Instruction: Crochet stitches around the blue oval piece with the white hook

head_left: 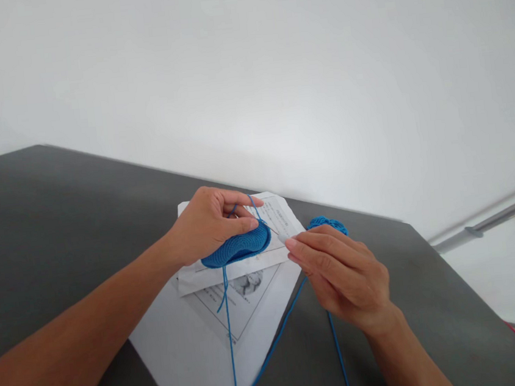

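A curved blue crocheted piece is pinched at its upper edge by my left hand, thumb in front. Blue yarn runs over the left forefinger, which is stretched out. My right hand is closed around a crochet hook with a pale handle. Its thin metal shaft points left and meets the right edge of the crocheted piece; whether the tip is inside a stitch is too small to tell. A loose yarn end and a long strand hang below the piece.
Printed sheets of paper lie under the work on the dark grey table. Behind my right hand sits a bundle of blue yarn. Strands trail toward the table's front. A white wall rises at the back, and a grey pipe is at right.
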Motion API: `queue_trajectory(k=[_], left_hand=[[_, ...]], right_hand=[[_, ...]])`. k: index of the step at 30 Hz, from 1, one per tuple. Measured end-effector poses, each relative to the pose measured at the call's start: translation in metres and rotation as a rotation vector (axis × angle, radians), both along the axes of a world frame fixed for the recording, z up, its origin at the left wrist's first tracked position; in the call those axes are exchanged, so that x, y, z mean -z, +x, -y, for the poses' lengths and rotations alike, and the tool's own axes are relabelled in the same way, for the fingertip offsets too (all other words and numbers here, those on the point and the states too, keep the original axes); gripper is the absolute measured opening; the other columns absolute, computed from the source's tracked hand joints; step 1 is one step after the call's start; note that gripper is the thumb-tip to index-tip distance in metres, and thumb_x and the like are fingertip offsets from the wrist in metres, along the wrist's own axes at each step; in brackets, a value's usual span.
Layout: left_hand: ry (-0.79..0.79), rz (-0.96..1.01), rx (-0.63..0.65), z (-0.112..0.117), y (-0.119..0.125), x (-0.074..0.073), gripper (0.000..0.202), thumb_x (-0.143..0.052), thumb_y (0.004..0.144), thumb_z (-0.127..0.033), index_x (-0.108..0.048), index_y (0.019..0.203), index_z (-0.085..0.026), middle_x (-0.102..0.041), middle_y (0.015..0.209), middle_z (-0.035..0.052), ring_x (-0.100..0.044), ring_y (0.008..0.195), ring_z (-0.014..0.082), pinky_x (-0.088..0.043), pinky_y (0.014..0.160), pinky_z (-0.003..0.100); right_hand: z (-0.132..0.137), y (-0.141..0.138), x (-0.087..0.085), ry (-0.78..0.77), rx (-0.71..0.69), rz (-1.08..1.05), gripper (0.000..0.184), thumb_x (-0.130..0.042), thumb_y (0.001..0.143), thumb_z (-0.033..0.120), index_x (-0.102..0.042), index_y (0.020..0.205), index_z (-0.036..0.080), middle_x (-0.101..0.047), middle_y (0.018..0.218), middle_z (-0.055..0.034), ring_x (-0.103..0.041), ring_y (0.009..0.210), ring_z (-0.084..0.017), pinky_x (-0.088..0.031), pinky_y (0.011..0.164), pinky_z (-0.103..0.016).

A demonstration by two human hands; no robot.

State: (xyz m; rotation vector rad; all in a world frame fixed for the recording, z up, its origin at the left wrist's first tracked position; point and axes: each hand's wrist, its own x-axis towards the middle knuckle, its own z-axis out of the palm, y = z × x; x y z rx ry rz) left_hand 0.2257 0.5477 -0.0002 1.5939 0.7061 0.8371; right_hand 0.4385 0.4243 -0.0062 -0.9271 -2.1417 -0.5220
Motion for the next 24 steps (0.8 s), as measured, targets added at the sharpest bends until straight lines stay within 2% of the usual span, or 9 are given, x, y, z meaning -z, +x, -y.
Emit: queue_trajectory(k=[6, 8, 11, 13, 15, 17, 20, 22, 24], left_hand=[[0.030, -0.014, 0.019, -0.002, -0.002, 0.003, 0.030, -0.084, 0.073, -0.025, -0.084, 0.101, -0.015, -0.078, 0.073, 0.0040, -0.070, 0.066, 0.0163, -0.056, 0.064, 0.026], [0.036, -0.008, 0.019, -0.002, -0.002, 0.003, 0.029, -0.084, 0.073, -0.025, -0.085, 0.100, -0.016, -0.078, 0.074, 0.0041, -0.070, 0.066, 0.0168, -0.056, 0.064, 0.026], [0.057, -0.006, 0.006, -0.001, -0.001, 0.002, 0.029, -0.083, 0.074, -0.026, -0.085, 0.101, -0.016, -0.078, 0.073, 0.0038, -0.070, 0.066, 0.0167, -0.055, 0.062, 0.025], [0.087, -0.014, -0.019, 0.002, 0.001, 0.001, 0.026, -0.082, 0.075, -0.026, -0.085, 0.099, -0.016, -0.079, 0.076, 0.0048, -0.072, 0.070, 0.0178, -0.055, 0.064, 0.025], [0.113, -0.026, -0.042, 0.006, 0.003, 0.001, 0.026, -0.080, 0.077, -0.026, -0.085, 0.100, -0.015, -0.081, 0.082, 0.0062, -0.074, 0.077, 0.0193, -0.055, 0.068, 0.026], [0.115, -0.034, -0.052, 0.011, 0.006, 0.001, 0.030, -0.080, 0.077, -0.026, -0.084, 0.105, -0.014, -0.082, 0.085, 0.0068, -0.075, 0.080, 0.0200, -0.056, 0.072, 0.027], [0.079, -0.017, -0.069, 0.019, 0.011, 0.002, 0.042, -0.078, 0.079, -0.027, -0.080, 0.118, -0.012, -0.083, 0.087, 0.0069, -0.075, 0.079, 0.0201, -0.057, 0.074, 0.029], [0.035, 0.021, -0.088, 0.022, 0.014, 0.003, 0.050, -0.079, 0.079, -0.028, -0.076, 0.126, -0.011, -0.083, 0.091, 0.0073, -0.075, 0.081, 0.0206, -0.058, 0.076, 0.030], [-0.011, 0.061, -0.093, 0.024, 0.017, 0.004, 0.056, -0.080, 0.078, -0.029, -0.073, 0.131, -0.011, -0.083, 0.091, 0.0069, -0.075, 0.081, 0.0205, -0.058, 0.076, 0.030]], right_hand=[[0.000, 0.002, 0.001, -0.147, -0.061, -0.329, 0.032, -0.073, 0.087, 0.005, -0.079, 0.111, 0.024, -0.081, 0.092, -0.0056, -0.077, 0.079, -0.020, -0.066, 0.073, -0.036], [-0.002, 0.001, 0.005, -0.260, -0.059, -0.578, 0.024, -0.076, 0.086, 0.009, -0.081, 0.103, 0.025, -0.081, 0.087, -0.0037, -0.078, 0.074, -0.019, -0.066, 0.067, -0.032], [-0.008, -0.004, 0.014, -0.530, -0.126, -1.097, 0.007, -0.079, 0.087, 0.022, -0.082, 0.094, 0.021, -0.079, 0.075, -0.0024, -0.074, 0.057, -0.016, -0.065, 0.055, -0.028], [-0.014, -0.010, 0.021, -0.703, -0.218, -1.380, 0.011, -0.080, 0.086, 0.028, -0.080, 0.089, 0.018, -0.077, 0.069, -0.0015, -0.071, 0.052, -0.013, -0.065, 0.051, -0.026], [-0.020, -0.017, 0.028, -0.808, -0.297, -1.550, 0.012, -0.081, 0.084, 0.028, -0.079, 0.087, 0.017, -0.075, 0.068, -0.0004, -0.068, 0.052, -0.010, -0.065, 0.051, -0.022], [-0.024, -0.026, 0.034, -0.822, -0.337, -1.624, 0.011, -0.081, 0.085, 0.029, -0.078, 0.088, 0.018, -0.075, 0.069, -0.0005, -0.067, 0.054, -0.009, -0.064, 0.052, -0.020], [-0.026, -0.038, 0.039, -0.697, -0.320, -1.612, 0.014, -0.080, 0.087, 0.032, -0.078, 0.093, 0.020, -0.077, 0.075, -0.0017, -0.069, 0.059, -0.011, -0.066, 0.055, -0.023], [-0.024, -0.044, 0.040, -0.568, -0.255, -1.539, 0.016, -0.078, 0.089, 0.033, -0.077, 0.098, 0.020, -0.077, 0.077, -0.0016, -0.071, 0.060, -0.012, -0.068, 0.058, -0.027], [-0.021, -0.047, 0.038, -0.435, -0.130, -1.382, 0.014, -0.075, 0.092, 0.030, -0.077, 0.102, 0.020, -0.076, 0.079, -0.0016, -0.072, 0.060, -0.013, -0.068, 0.059, -0.030]])
